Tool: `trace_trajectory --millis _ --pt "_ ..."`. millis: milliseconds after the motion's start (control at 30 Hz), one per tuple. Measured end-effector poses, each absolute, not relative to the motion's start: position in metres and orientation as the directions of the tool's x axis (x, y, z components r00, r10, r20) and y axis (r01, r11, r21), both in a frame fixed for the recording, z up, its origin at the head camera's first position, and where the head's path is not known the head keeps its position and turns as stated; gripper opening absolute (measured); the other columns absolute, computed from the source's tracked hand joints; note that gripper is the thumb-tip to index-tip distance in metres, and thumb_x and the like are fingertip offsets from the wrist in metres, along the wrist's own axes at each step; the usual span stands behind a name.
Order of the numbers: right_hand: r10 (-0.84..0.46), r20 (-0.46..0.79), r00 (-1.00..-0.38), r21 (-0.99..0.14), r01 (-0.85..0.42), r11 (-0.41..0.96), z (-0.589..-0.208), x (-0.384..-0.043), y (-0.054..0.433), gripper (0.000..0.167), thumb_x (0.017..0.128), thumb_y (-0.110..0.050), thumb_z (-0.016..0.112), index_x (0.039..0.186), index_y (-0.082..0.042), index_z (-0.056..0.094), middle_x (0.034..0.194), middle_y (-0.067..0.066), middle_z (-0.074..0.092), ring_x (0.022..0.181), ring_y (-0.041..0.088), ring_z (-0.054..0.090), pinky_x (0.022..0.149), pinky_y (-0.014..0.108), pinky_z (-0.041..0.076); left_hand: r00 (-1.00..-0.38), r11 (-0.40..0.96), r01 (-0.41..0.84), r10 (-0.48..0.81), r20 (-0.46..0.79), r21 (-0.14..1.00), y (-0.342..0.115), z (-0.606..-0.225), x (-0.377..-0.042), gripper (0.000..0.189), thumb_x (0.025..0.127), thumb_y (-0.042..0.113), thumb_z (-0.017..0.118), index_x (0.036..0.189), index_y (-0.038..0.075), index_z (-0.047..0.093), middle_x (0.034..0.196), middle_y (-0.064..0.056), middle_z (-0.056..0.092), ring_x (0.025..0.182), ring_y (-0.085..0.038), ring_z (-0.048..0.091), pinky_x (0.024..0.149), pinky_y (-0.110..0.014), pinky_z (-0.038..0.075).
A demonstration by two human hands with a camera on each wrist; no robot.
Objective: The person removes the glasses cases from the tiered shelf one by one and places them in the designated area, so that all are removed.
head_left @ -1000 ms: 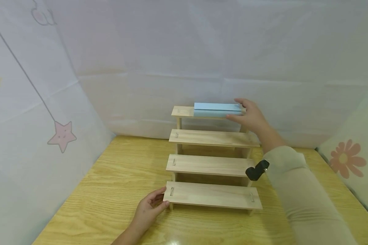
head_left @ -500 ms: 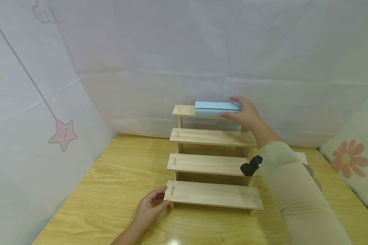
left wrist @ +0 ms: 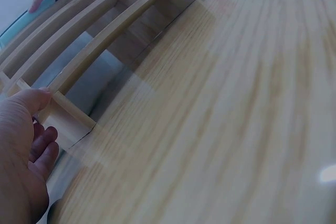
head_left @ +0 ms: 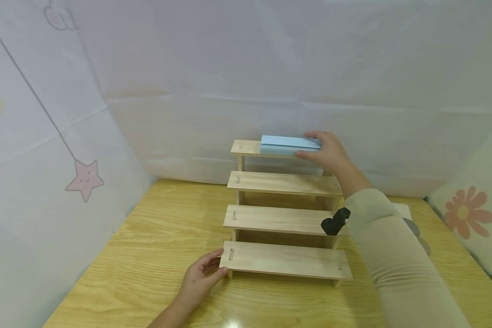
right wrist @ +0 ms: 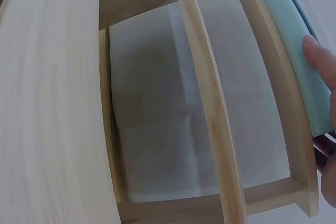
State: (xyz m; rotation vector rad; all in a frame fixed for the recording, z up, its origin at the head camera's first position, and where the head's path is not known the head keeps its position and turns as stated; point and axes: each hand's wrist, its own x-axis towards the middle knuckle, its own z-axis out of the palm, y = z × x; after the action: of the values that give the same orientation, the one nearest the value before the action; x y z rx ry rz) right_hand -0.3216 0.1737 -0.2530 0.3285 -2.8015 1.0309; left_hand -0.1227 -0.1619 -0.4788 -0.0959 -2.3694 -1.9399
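A long light-blue case with a flap lid [head_left: 284, 145] lies along the top step of a four-tier wooden stand [head_left: 287, 259], towards its right part. My right hand [head_left: 328, 150] grips the case's right end, thumb on the front side and fingers behind. The right wrist view shows the thumb pressed on the case [right wrist: 294, 51] and fingers around its end. My left hand [head_left: 201, 278] holds the left end of the lowest step. In the left wrist view, the thumb of the left hand [left wrist: 26, 145] rests on the step's corner, other fingers curled below.
The stand is on a wood-grain table [head_left: 156, 237] against a pale cloth backdrop [head_left: 229, 68]. Partly hidden behind my right sleeve [head_left: 402, 255] are grey rounded things [head_left: 424, 246] and a white item [head_left: 402, 210]. A black wrist device [head_left: 336, 222] overlaps the second-lowest step.
My right hand has moved slightly left and its fingers have closed onto the case's end. Grey rounded things have come into view beside the sleeve. My left hand stays at the lowest step.
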Motion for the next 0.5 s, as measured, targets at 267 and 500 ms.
trace_trajectory --millis 267,500 --pt "-0.162 0.168 -0.972 -0.634 -0.232 0.738 -0.2549 -0.3236 0.1740 0.072 0.083 -0.050 0.075 0.143 -0.021 0.048 0.155 0.014 0.033 0.138 0.038 0.033 0.112 0.058 0.032 -0.995 0.212 0.101 -0.002 0.104 0.972 -0.1618 -0.4802 -0.1234 0.047 0.081 0.010 0.079 0.126 0.006 0.064 0.130 -0.010 0.064 0.103 -0.002 0.062 0.091 -0.013 0.051" --pt "-0.166 0.196 -0.966 -0.629 -0.254 0.734 -0.2578 -0.3233 0.1735 0.071 0.081 -0.044 0.078 0.141 -0.018 0.050 0.151 0.015 0.038 0.133 0.036 0.038 0.111 0.056 0.035 -0.996 0.214 0.092 0.003 0.093 0.972 -0.1605 -0.4781 -0.1222 0.047 0.082 0.012 0.079 0.126 0.007 0.064 0.131 -0.010 0.063 0.104 -0.003 0.061 0.093 -0.017 0.052"
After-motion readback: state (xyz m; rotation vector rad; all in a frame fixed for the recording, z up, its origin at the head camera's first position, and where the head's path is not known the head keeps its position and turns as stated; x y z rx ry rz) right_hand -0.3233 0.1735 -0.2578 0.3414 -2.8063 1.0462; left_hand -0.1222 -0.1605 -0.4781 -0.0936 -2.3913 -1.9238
